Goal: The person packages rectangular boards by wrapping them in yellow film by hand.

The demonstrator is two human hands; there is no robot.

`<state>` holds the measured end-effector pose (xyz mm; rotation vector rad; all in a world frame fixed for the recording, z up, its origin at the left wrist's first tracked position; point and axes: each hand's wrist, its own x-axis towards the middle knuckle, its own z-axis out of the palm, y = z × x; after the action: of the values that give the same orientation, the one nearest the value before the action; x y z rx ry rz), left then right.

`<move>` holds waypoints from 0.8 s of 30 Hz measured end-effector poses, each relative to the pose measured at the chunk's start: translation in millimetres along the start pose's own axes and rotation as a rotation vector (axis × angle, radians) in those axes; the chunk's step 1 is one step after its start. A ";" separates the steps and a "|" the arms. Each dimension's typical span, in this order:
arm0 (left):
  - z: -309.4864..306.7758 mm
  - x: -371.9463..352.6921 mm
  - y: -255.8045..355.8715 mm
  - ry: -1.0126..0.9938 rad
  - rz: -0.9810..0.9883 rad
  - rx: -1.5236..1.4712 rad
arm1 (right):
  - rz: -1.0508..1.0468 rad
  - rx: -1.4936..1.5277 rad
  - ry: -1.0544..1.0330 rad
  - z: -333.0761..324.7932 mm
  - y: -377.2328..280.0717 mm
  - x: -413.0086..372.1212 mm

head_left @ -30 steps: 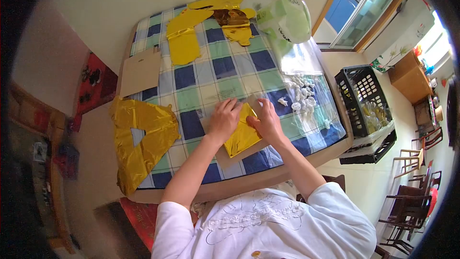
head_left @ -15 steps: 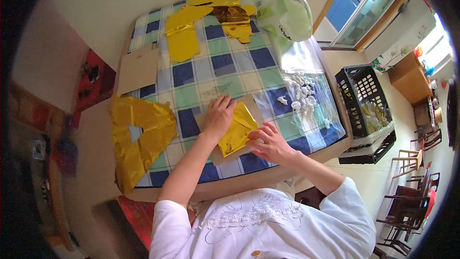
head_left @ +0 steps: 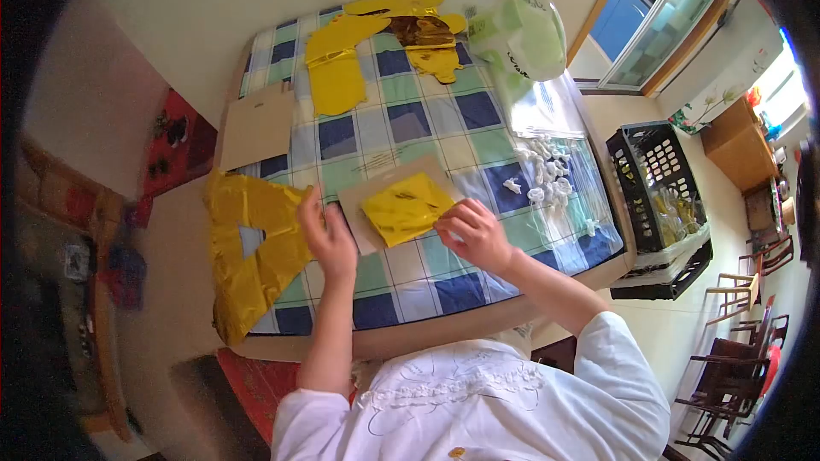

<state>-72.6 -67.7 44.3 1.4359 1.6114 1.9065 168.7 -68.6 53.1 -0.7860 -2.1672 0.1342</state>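
A folded gold foil balloon (head_left: 406, 209) lies on a brown cardboard sheet (head_left: 369, 239) on the checked bed cover. My right hand (head_left: 474, 237) has its fingers pinched at the right corner of the folded foil. To the left of the cardboard, my left hand (head_left: 331, 239) is raised, fingers extended and thumb apart, holding nothing. Beside it a flat gold foil balloon shaped like the letter A (head_left: 256, 248) hangs over the bed's left edge.
More gold foil balloons (head_left: 337, 77) and another cardboard sheet (head_left: 258, 126) lie farther back. White ribbon bundles (head_left: 547, 183), clear plastic bags (head_left: 547, 111) and a green-white bag (head_left: 521, 38) are at right. A black crate (head_left: 653, 179) stands beside the bed.
My left hand has let go of the folded foil and moved left, off the cardboard. The cardboard and foil have turned and shifted away from me. My right hand stays at the foil's right corner.
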 end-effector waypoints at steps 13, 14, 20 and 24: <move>43.7 -43.9 1.9 -0.360 -0.963 -0.807 | -0.008 0.000 -0.017 0.9 -3.3 26.1; 50.1 -40.9 -0.1 -0.353 -0.983 -0.771 | -0.006 -0.012 -0.023 1.8 -0.2 22.8; 71.5 -32.5 -5.7 -0.336 -0.970 -0.673 | 0.051 -0.011 0.010 0.7 3.1 20.8; 72.1 -26.7 -0.7 -0.342 -0.963 -0.682 | 0.093 -0.015 0.005 -5.2 3.4 25.1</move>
<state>-2.9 -43.5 22.7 0.4930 1.0120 1.3073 162.1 -52.2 72.1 -0.8950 -2.1296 0.1631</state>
